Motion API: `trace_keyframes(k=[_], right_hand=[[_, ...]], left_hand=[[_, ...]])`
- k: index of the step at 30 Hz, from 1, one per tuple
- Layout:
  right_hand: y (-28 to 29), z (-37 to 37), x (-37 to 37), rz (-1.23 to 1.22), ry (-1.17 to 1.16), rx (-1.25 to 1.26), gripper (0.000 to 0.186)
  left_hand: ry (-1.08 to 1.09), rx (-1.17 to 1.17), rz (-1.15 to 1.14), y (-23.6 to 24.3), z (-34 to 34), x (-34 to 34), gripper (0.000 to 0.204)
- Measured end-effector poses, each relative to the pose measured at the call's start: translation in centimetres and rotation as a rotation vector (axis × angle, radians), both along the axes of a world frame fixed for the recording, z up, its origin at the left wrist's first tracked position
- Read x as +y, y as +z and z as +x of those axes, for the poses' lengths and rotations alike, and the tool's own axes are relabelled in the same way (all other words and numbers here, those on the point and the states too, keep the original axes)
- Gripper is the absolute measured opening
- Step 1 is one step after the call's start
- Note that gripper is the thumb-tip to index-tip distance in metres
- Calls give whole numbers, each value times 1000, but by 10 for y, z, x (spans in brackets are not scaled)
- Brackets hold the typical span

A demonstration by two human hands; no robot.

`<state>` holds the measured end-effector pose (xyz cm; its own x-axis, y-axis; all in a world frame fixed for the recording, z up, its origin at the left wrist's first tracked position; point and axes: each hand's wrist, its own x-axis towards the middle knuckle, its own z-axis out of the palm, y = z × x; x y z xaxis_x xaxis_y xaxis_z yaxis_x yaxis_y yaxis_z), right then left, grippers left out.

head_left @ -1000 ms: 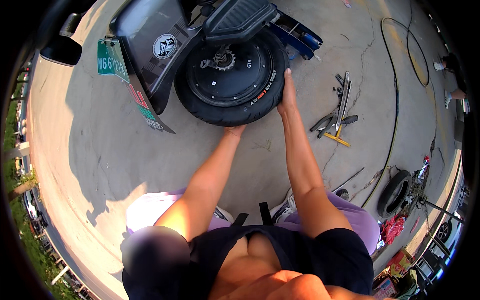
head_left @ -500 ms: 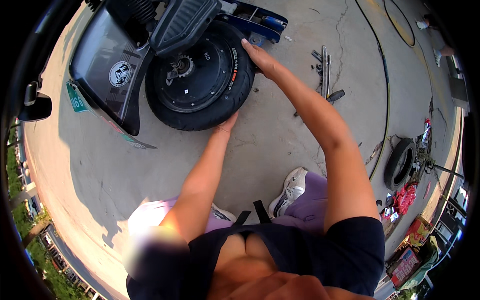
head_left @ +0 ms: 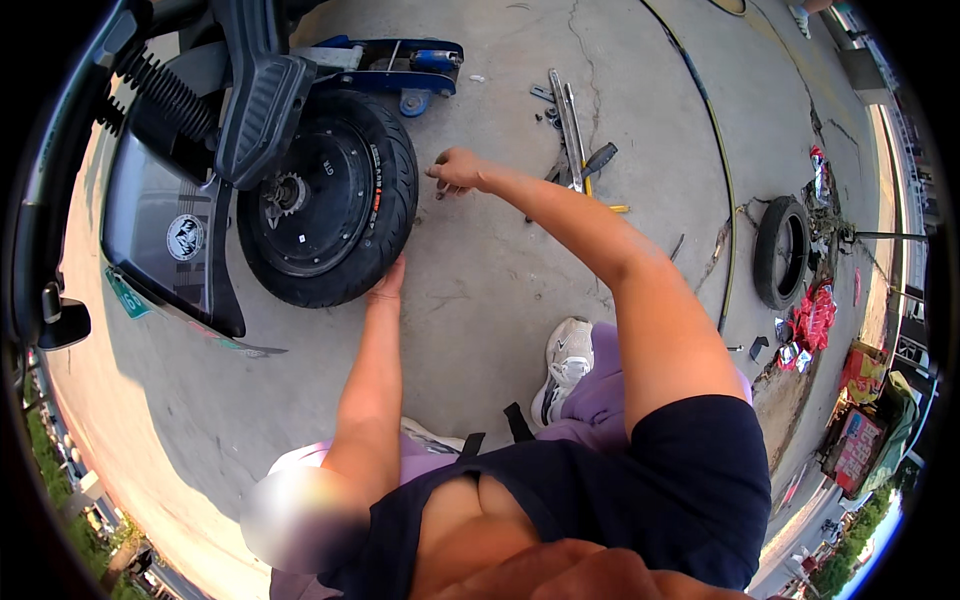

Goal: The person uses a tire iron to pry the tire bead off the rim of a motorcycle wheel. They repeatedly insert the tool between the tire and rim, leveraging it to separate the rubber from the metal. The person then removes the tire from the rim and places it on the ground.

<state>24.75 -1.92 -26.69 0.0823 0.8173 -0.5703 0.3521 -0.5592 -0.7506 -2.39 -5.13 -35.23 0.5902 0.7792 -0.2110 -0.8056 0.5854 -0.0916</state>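
A scooter wheel with a black tyre, a dark hub disc and a small toothed gear at its centre leans beside the scooter's grey body panel. My left hand grips the tyre's lower right edge; its fingers go out of sight behind the rubber. To the right of the tyre, my right hand hangs free over the concrete, fingers loosely bent and apart, with nothing visible in them. The scooter's black footrest part overhangs the top of the wheel.
A blue floor jack reaches under the scooter. Wrenches, a dark-handled screwdriver and small parts lie to the right. Beyond them run a hose, a loose tyre and red plastic wrapping.
My right hand has let go of the tyre and moved off to its right. My left hand stays on the tyre. The view has shifted, so the scooter appears lower and further left.
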Motion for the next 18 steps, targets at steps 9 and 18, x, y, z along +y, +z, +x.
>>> trace_keyframes(k=[9, 18], right_hand=[[-31, 184, -82, 72, -260, -894, 46], [-30, 222, -103, 190, -327, -992, 30]], left_hand=[[52, 53, -200, -5, 4, -1, 30], [83, 89, -197, -3, 3, -2, 27]])
